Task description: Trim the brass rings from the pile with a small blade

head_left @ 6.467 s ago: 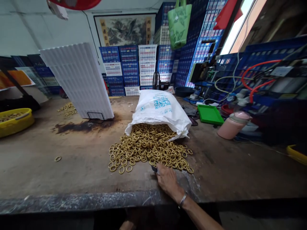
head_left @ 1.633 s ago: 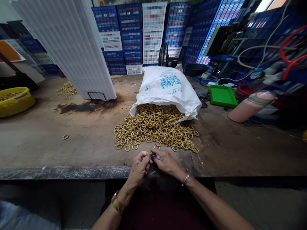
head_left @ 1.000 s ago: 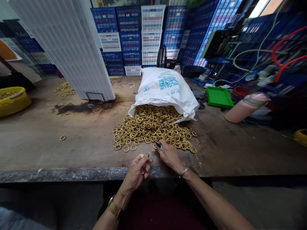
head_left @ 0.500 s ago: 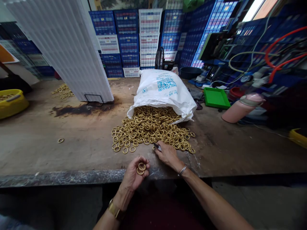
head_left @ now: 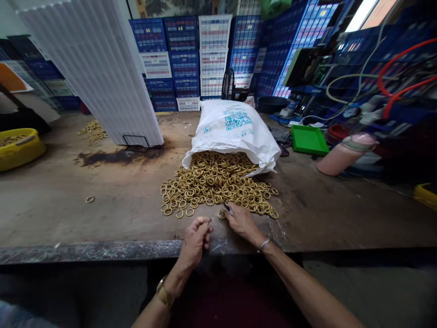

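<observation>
Rings [head_left: 215, 182] spill from a white sack [head_left: 235, 139] onto the middle of the surface [head_left: 51, 223], their heap spreading toward the near edge. One loose ring [head_left: 221, 214] lies at the front, just beside the right hand [head_left: 244, 224], whose fingers are closed on a small dark tool [head_left: 229, 209]. Near the near edge, the left hand [head_left: 194, 241] has its fingers curled; I cannot tell how tightly, or what they hold. Behind the heap, the sack blocks the way to the far edge. A tall panel [head_left: 102, 77] screens part of the far left, with a small pile [head_left: 91, 132] beside it and a yellow tub [head_left: 23, 155] toward the left edge. Toward the right edge stand a green tray [head_left: 309, 139] and a pink bottle [head_left: 341, 157].
</observation>
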{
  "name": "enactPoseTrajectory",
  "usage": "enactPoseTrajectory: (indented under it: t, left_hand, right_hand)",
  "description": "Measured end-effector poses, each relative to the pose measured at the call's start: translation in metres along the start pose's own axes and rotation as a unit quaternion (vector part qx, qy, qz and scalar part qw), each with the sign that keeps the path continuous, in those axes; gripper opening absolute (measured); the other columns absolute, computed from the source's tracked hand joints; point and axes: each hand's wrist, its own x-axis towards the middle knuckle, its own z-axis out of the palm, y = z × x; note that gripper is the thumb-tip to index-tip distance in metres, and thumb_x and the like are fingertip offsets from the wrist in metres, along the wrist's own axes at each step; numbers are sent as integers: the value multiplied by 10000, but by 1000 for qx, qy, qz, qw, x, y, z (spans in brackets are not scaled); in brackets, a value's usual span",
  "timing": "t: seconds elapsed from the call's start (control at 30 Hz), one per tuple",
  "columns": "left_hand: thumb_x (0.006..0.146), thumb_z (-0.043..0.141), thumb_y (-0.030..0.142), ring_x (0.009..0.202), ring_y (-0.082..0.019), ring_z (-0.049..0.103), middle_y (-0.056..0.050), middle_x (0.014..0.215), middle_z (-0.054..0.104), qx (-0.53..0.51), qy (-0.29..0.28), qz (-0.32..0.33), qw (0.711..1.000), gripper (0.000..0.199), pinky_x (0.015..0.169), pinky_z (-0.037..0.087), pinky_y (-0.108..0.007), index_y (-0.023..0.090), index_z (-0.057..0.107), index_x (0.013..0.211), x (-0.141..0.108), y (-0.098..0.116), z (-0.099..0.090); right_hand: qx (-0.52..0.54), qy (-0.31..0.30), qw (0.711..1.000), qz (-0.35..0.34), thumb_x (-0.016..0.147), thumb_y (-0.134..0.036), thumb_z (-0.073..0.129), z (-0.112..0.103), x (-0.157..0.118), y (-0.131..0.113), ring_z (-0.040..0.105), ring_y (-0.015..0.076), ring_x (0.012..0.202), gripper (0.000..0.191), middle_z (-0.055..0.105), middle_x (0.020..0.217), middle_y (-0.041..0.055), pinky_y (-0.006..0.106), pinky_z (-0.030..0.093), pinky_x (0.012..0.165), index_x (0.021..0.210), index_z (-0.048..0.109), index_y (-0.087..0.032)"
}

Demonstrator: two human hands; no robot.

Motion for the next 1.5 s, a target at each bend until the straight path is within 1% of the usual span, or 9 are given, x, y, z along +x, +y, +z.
enactPoseTrajectory:
  t: [0.13, 0.4, 0.47, 0.57, 0.67, 0.77, 0.97, 1.3, 1.5]
  left_hand:
    - [709, 556, 355, 403, -38, 354, 38, 635, 515, 101, 16, 51, 993, 353, 347, 248, -151, 174, 492, 1005, 7, -1, -1]
    - [720, 551, 436, 360, -34, 277, 88, 433, 360, 142, -34, 51, 988, 314, 365, 204, -166, 140, 549, 823, 9, 7, 3]
    - [714, 556, 450, 358, -29, 260, 84, 432, 355, 119, -38, 44, 991, 309, 360, 190, -166, 142, 532, 721, 10, 5, 1]
    - [685, 597, 431, 359, -23, 268, 77, 459, 386, 65, -31, 18, 997, 296, 353, 187, -158, 146, 516, 697, 12, 4, -1]
    - [636, 644, 400, 368, -15, 293, 62, 526, 439, 6, -9, -4, 1000, 294, 342, 175, -146, 144, 510, 690, 15, 6, -1]
    - [605, 665, 356, 364, -13, 316, 58, 559, 478, -19, 10, -16, 1000, 300, 335, 176, -137, 153, 512, 764, 16, 8, 0]
    - [617, 650, 303, 346, -26, 317, 89, 478, 436, -26, 25, -11, 999, 316, 335, 189, -132, 178, 478, 850, 15, 6, 0]
    - [676, 620, 358, 367, -6, 307, 38, 623, 524, -12, -43, 0, 999, 327, 355, 174, -143, 164, 522, 920, 5, 4, 1]
    - [701, 597, 383, 365, -18, 288, 50, 555, 500, 41, 4, 38, 998, 257, 362, 187, -152, 160, 548, 819, 4, 0, 1]
  right_hand:
    - [253, -41, 966, 45, 729, -284, 465, -3, -4, -9, 375, 82, 471, 134, 419, 515, -49, 203, 285, 473, 646, 473, -179]
    - [578, -204, 775, 155, 645, -444, 587, -1, -16, -26, 236, 17, 338, 317, 334, 510, -108, 154, 183, 317, 701, 399, -195]
    - [569, -205, 781, 156, 666, -436, 564, 2, -16, -26, 234, 18, 337, 295, 329, 512, -106, 154, 187, 319, 696, 400, -193]
    - [479, -133, 856, 141, 710, -367, 501, 5, -13, -27, 268, 37, 354, 194, 333, 493, -98, 166, 234, 346, 693, 430, -187]
    - [354, -12, 934, 51, 702, -263, 493, 4, -15, -30, 429, 75, 516, 104, 458, 605, -50, 192, 375, 508, 758, 493, -176]
    - [273, 21, 961, -47, 736, -238, 485, 1, -21, -35, 499, 112, 691, 163, 541, 763, 1, 225, 409, 661, 884, 515, -178]
    - [235, -13, 964, -125, 809, -283, 453, 1, -27, -42, 503, 117, 671, 165, 579, 783, 25, 228, 398, 643, 901, 544, -181]
    - [438, -55, 894, 78, 770, -378, 456, 5, -20, -39, 364, 60, 412, 204, 489, 545, -45, 178, 312, 402, 750, 478, -176]
    - [465, -77, 878, 85, 760, -360, 462, 9, -20, -39, 343, 45, 374, 184, 493, 534, -54, 163, 273, 367, 755, 467, -176]
